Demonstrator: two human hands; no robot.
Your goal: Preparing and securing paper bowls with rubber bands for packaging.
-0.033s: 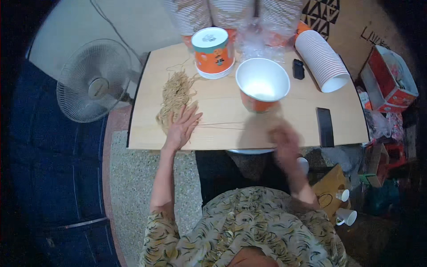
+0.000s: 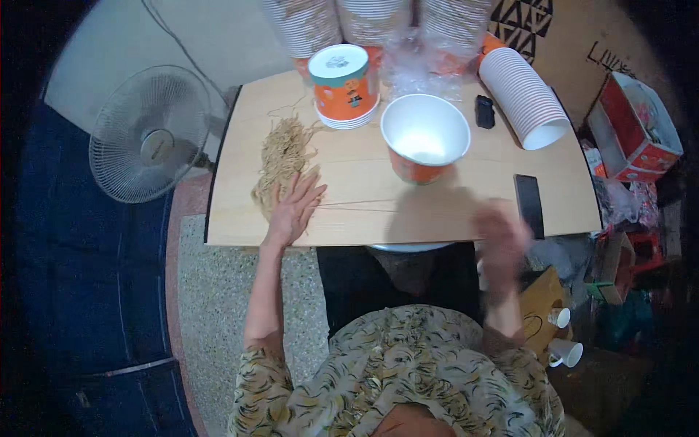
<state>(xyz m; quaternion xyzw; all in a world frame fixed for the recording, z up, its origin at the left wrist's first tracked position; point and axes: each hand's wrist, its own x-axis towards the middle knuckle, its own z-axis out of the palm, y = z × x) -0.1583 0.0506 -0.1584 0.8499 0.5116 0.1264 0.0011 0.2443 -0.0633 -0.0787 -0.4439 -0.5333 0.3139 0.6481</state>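
Bundle: the tan stringy bundle lies loosely heaped on the left part of the table, its near end under the left hand.
Strands: two thin strands run rightward from beside the left hand across the tabletop; their far ends are lost in shadow.
Step in hand: judged to be the separating of strands, with the left hand pinning the bundle.
Next move: judged to call for steady left-hand pressure and a clear path for the right hand beside the dark phone.
Left hand: palm down, fingers spread wide and pressed flat; wrist near the table's front edge, forearm reaching forward.
Right hand: raised at the front edge, left of the phone, forearm nearly upright in view; blurred, so finger spread and any hold cannot be told.
Open tub: the white-lined tub stands upright beyond the strands, apart from both hands.
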